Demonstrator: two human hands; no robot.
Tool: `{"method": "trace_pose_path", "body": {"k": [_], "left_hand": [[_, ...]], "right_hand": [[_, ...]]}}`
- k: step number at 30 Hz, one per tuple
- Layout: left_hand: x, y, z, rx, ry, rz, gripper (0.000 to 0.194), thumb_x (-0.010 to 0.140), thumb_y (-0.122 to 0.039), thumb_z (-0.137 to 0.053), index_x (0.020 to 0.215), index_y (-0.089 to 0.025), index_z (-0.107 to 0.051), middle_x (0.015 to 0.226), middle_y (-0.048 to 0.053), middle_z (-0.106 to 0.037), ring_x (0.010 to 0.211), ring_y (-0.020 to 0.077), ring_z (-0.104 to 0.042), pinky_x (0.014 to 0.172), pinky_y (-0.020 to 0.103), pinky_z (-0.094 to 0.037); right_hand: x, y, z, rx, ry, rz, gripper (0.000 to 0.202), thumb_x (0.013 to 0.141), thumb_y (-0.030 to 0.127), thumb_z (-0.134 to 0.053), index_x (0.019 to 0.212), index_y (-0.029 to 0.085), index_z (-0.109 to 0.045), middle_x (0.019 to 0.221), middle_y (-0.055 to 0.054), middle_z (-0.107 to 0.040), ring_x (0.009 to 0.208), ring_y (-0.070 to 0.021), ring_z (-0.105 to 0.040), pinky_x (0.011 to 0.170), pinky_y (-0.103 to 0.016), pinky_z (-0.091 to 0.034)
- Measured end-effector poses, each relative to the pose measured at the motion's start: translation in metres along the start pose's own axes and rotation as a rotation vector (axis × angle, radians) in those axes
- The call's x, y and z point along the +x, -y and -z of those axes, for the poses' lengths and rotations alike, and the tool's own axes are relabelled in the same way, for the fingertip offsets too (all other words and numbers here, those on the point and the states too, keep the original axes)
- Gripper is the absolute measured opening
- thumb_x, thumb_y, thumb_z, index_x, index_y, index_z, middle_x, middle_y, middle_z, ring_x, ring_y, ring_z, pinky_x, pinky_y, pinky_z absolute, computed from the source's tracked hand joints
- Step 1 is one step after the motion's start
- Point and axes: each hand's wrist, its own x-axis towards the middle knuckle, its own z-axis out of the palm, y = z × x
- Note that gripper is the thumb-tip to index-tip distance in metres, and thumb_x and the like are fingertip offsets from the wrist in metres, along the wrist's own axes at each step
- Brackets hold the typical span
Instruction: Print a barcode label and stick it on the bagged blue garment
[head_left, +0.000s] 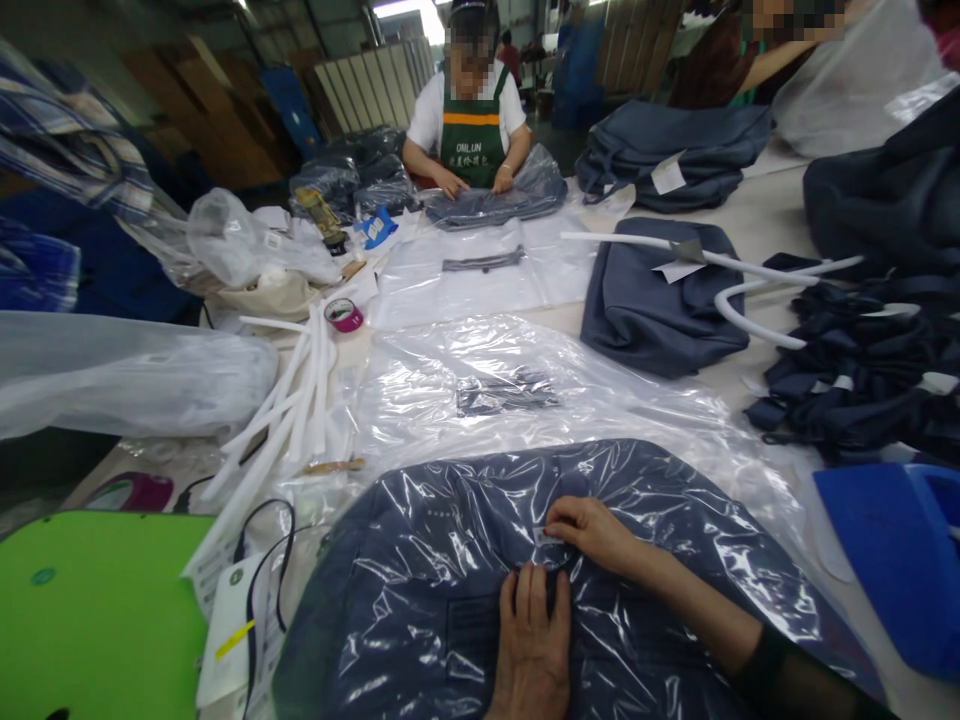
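Observation:
A dark blue-grey bag (405,560) in a clear plastic sleeve lies flat on the table in front of me. My left hand (531,630) rests on the plastic with its fingers stretched forward. Just beyond it, my right hand (592,530) pinches at a small whitish label (547,537) on the bag's upper middle. Whether the label is under or on top of the plastic I cannot tell. More clear plastic sleeves (480,350) are spread out behind the bag.
Across the table a co-worker (472,130) handles another wrapped bag (495,203). White strips (300,390) and a purple tape roll (343,315) lie at left, near a green board (97,610). Unwrapped bags (660,300), dark straps (862,350) and a blue bin (892,560) stand right.

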Motion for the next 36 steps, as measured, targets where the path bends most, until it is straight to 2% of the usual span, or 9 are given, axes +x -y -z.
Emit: {"method": "trace_pose_path", "body": {"k": [13,19,22,26,30,34,36], "left_hand": [[-0.008,0.001,-0.008,0.000,0.014,0.000,0.043,0.079,-0.006,-0.037,0.115,-0.016,-0.059,0.114,0.012,-0.056,0.113,0.0254,-0.047,0.093,0.044,-0.041],[-0.008,0.001,-0.007,0.014,0.020,0.006,0.043,0.079,-0.006,-0.038,0.114,-0.017,-0.059,0.113,0.011,-0.058,0.113,0.0242,-0.049,0.093,0.042,-0.042],[-0.007,0.000,-0.006,0.006,-0.002,0.005,0.043,0.079,-0.005,-0.038,0.114,-0.017,-0.060,0.112,0.011,-0.059,0.111,0.0236,-0.050,0.093,0.042,-0.042],[-0.007,0.001,-0.007,0.004,-0.011,0.004,0.039,0.082,-0.008,-0.037,0.112,-0.017,-0.061,0.112,0.011,-0.060,0.111,0.0235,-0.050,0.093,0.042,-0.042],[-0.007,0.001,-0.008,0.003,-0.013,0.006,0.039,0.083,-0.009,-0.036,0.113,-0.017,-0.060,0.112,0.010,-0.060,0.111,0.0239,-0.049,0.092,0.042,-0.042],[-0.006,0.000,-0.008,-0.002,-0.080,-0.002,0.035,0.083,-0.009,-0.037,0.107,-0.015,-0.062,0.106,0.010,-0.062,0.108,0.0226,-0.050,0.092,0.041,-0.041],[-0.005,0.000,-0.008,-0.013,-0.093,0.004,0.034,0.084,-0.009,-0.037,0.106,-0.015,-0.063,0.105,0.009,-0.063,0.109,0.0221,-0.051,0.093,0.040,-0.041]], "right_hand": [[-0.009,0.005,-0.020,-0.350,-0.075,-0.029,0.019,0.091,0.024,-0.045,0.089,0.018,-0.064,0.091,-0.008,-0.064,0.090,-0.0202,-0.059,0.080,-0.032,-0.043],[-0.009,0.012,-0.028,-0.434,-0.123,-0.107,0.018,0.090,0.021,-0.045,0.084,0.018,-0.062,0.089,-0.009,-0.065,0.090,-0.0218,-0.061,0.079,-0.032,-0.044],[-0.006,0.013,-0.030,-0.442,-0.161,-0.153,0.011,0.086,0.019,-0.049,0.091,0.018,-0.059,0.087,-0.008,-0.067,0.088,-0.0222,-0.063,0.077,-0.031,-0.045],[-0.005,0.013,-0.027,-0.462,-0.249,-0.187,0.017,0.080,0.018,-0.057,0.097,0.017,-0.057,0.092,-0.010,-0.065,0.085,-0.0239,-0.065,0.071,-0.032,-0.048],[-0.017,0.011,-0.032,-0.508,-0.309,-0.070,0.019,0.086,0.016,-0.047,0.099,0.018,-0.061,0.111,-0.013,-0.061,0.099,-0.0240,-0.060,0.084,-0.036,-0.047],[-0.039,-0.001,-0.059,-0.577,-0.346,0.253,0.031,0.094,0.023,-0.037,0.113,0.019,-0.061,0.120,-0.009,-0.063,0.114,-0.0225,-0.055,0.101,-0.042,-0.038],[-0.045,-0.010,-0.072,-0.636,-0.420,0.294,0.033,0.095,0.026,-0.038,0.116,0.018,-0.061,0.125,-0.010,-0.061,0.119,-0.0248,-0.052,0.106,-0.048,-0.032]]}}
